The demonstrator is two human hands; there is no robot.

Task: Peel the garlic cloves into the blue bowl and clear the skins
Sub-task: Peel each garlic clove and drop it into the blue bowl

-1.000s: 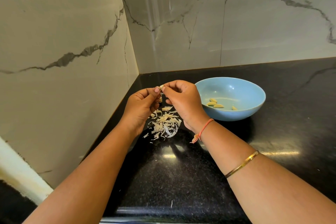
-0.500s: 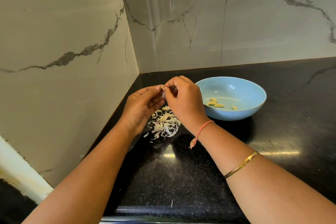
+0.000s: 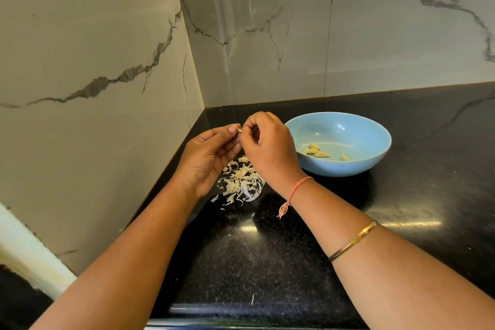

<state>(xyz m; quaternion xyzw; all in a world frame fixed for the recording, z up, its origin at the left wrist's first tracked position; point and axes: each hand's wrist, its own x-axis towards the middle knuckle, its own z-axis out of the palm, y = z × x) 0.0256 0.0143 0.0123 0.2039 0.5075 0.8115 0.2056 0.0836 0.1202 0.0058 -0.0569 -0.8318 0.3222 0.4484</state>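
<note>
Left hand (image 3: 206, 158) and right hand (image 3: 267, 147) pinch clove (image 3: 240, 130) between fingertips; skins (image 3: 242, 185) directly below grip, bowl (image 3: 348, 166) just right.

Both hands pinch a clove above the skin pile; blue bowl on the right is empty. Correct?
No: in the head view the blue bowl holds four peeled cloves. Rest stands: left hand and right hand pinch a clove above the skin pile.
</note>
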